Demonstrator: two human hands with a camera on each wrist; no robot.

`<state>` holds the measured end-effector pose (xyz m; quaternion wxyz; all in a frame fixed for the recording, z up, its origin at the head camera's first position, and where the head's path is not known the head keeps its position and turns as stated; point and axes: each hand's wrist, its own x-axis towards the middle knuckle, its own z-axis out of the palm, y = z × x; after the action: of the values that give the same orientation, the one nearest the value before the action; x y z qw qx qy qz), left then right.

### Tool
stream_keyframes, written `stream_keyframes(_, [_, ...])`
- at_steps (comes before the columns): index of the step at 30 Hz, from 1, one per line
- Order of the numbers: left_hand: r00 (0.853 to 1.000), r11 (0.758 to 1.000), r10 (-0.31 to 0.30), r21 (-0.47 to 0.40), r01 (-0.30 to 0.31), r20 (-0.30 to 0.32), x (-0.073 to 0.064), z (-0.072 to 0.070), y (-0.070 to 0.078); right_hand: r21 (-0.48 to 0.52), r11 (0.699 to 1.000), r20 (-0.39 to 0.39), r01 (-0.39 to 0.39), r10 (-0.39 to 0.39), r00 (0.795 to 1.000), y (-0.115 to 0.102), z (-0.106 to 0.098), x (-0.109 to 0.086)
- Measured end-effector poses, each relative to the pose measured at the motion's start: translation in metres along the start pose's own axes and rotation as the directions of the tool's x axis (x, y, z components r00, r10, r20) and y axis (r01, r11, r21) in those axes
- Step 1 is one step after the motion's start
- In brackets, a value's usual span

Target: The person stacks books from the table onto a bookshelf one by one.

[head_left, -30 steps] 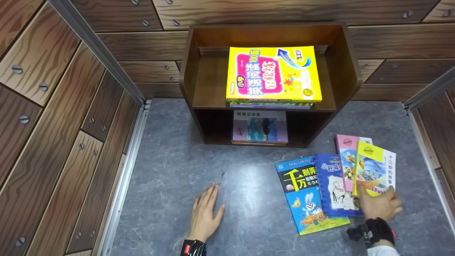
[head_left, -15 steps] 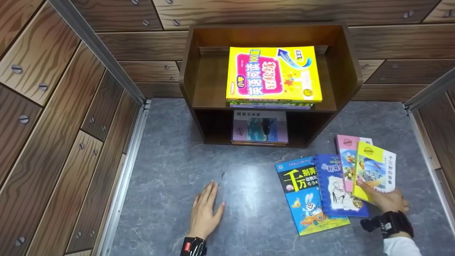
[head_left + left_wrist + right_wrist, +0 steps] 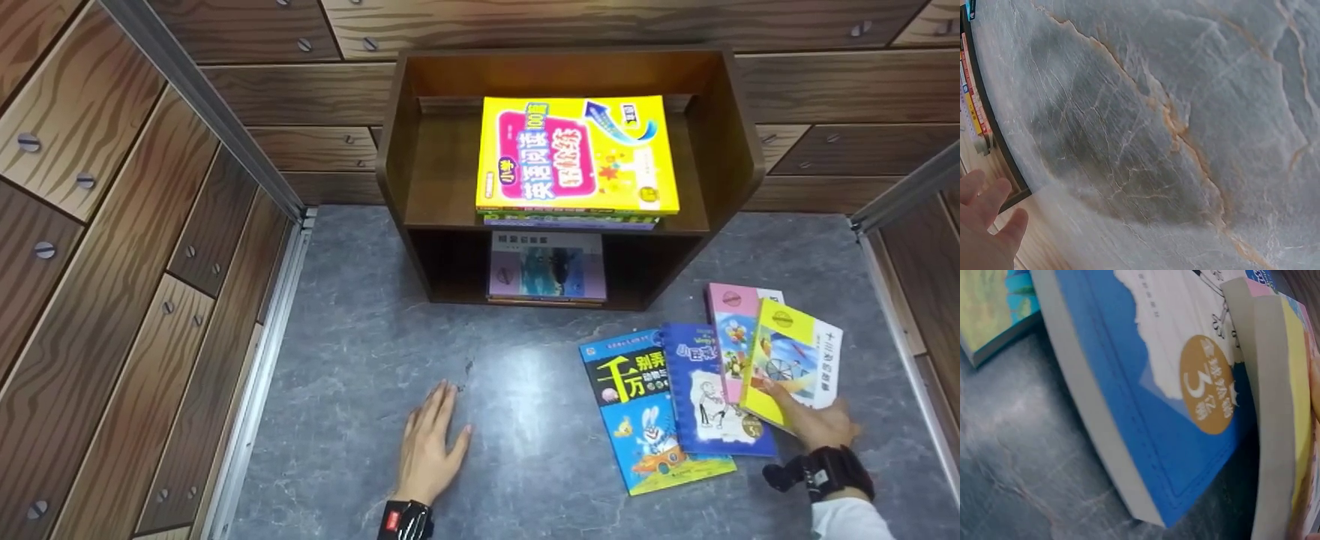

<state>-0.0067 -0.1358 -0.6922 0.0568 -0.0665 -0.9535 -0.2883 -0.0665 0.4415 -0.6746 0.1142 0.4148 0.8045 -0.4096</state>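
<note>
A: What's new with the yellow-and-white wheel-cover book (image 3: 806,349)?

B: It has edged to the right and turned slightly over the last second, and it lies along the thumb of the right hand (image 3: 821,426). That hand has slid outward from the near edge to the near right corner.

A: So it's gripped?

B: It looks pinched: the thumb presses on the cover, with the other fingers around the far side of the corner. They're mostly hidden, so how far under they reach is hard to tell. I'd call it a book being taken up rather than merely touched.

A: And around those fingers?

B: The pink book (image 3: 726,330) is just beyond the thumb, partly under the held one. Left of the thumb is the blue spiral-look comic diary (image 3: 709,390), its gold badge (image 3: 752,427) now uncovered; further left, the rabbit-cover book (image 3: 645,420).

A: The other hand?

B: The left hand (image 3: 429,459) hasn't shifted noticeably: fingers extended, holding nothing. Ahead of its fingertips stands the brown two-tier bookshelf (image 3: 442,191), well apart.
</note>
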Motion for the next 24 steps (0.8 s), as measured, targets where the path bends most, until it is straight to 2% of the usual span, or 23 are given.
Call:
stream_keyframes(7, [1.000, 1.000, -0.013, 0.005, 0.013, 0.006, 0.000, 0.000, 0.001, 0.017, 1.000, -0.053, 0.026, -0.025, 0.998, 0.011, 0.005, -0.001])
stream_keyframes(12, [1.000, 1.000, -0.013, 0.018, 0.013, -0.007, 0.000, 0.000, 0.000, 0.037, 0.999, -0.154, 0.001, 0.005, 0.988, 0.010, 0.016, 0.003])
stream_keyframes(16, [1.000, 1.000, -0.001, 0.022, 0.001, -0.012, 0.002, 0.000, 0.000, 0.105, 0.993, -0.224, -0.045, 0.067, 0.972, 0.006, 0.018, 0.001])
stream_keyframes(24, [1.000, 1.000, 0.001, -0.008, -0.002, -0.012, 0.003, -0.001, 0.002, 0.258, 0.955, -0.230, -0.150, 0.211, 0.950, 0.003, 0.008, -0.001])
